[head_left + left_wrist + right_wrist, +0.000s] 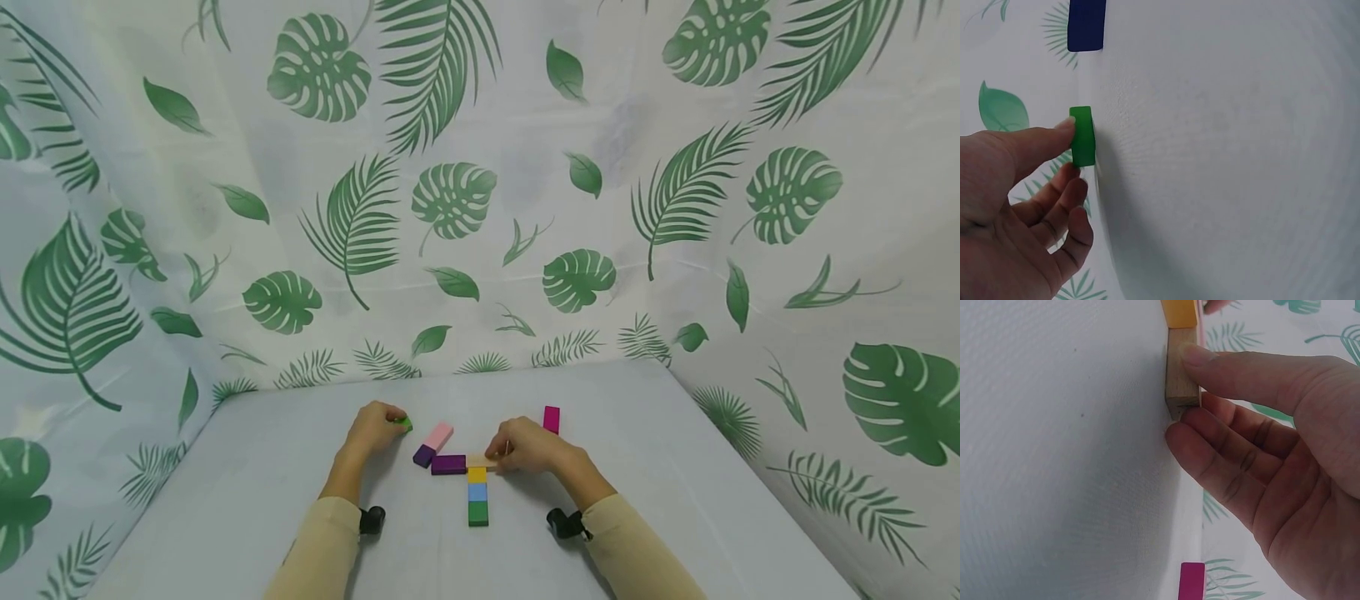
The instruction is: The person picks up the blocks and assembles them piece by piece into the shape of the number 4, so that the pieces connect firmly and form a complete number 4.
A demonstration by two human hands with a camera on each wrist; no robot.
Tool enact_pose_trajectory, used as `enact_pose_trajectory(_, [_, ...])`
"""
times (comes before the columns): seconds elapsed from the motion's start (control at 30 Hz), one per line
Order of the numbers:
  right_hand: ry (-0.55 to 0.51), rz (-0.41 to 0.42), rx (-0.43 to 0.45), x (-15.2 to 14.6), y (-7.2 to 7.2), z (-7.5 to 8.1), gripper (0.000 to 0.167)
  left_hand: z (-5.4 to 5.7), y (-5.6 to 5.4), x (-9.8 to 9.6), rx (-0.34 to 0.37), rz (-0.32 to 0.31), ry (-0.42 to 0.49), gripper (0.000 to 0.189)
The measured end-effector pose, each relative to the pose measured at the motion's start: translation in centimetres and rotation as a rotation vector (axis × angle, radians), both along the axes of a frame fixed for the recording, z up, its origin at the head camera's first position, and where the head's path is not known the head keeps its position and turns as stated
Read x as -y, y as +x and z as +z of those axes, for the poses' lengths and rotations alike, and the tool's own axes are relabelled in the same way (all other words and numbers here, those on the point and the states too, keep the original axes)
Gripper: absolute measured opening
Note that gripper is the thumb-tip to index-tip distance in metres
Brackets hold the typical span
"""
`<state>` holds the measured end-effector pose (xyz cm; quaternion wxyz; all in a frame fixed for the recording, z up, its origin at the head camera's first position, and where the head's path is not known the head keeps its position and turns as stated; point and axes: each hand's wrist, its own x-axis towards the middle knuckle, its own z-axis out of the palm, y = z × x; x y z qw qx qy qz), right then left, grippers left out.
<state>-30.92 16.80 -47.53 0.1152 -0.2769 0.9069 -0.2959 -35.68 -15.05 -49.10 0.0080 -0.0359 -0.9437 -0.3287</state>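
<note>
Left hand: the left hand has a lime green block pinched, thumb up against one face and the lower fingers loosely curled; can't tell if the block touches the table

Green one's spot: out beyond the pink block, on the person's left, apart from the others

Right hand: the right hand is pinching a bare wood block, thumb on one side, fingertips round near its end

Wood one's spot: right next to the purple block, touching the yellow block

Stem: yellow, then a light blue block, then a dark green block, all in a row running toward the person

Slanted pair: pink with a navy block at its near end, just beside purple

Past the right hand: a magenta block, partly covered in the head view

Underneath: white table, with a leaf-print curtain behind
</note>
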Motion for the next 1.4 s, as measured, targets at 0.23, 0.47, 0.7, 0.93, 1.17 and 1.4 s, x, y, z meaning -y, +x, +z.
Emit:
enact_pose_trajectory(0.23, [0.011,-0.008,0.001,0.01,-0.16,-0.05,0.022,0.24,0.19,-0.10,0.003,0.000,-0.001,0.025])
enact_pose_trajectory(0.47, [0.010,-0.002,-0.003,0.06,-0.18,-0.10,0.022,0.13,0.11,-0.08,-0.001,-0.003,0.004,0.024])
enact_pose_trajectory(0.7, [0.001,-0.005,0.006,0.08,-0.23,-0.07,0.022,0.29,0.24,-0.19,-0.006,-0.002,-0.001,0.023])
enact_pose_trajectory(0.93, [0.005,0.002,-0.002,0.07,-0.31,-0.11,0.022,0.42,0.34,-0.37,-0.012,0.017,-0.011,0.021])
enact_pose_trajectory(1.17, [0.016,0.006,-0.007,0.07,-0.28,-0.10,0.021,0.55,0.39,-0.63,-0.011,0.037,-0.017,0.022])
enact_pose_trajectory(1.4, [0.015,0.008,-0.011,0.06,-0.33,-0.12,0.021,0.64,0.52,-0.76,-0.013,0.027,-0.008,0.022])
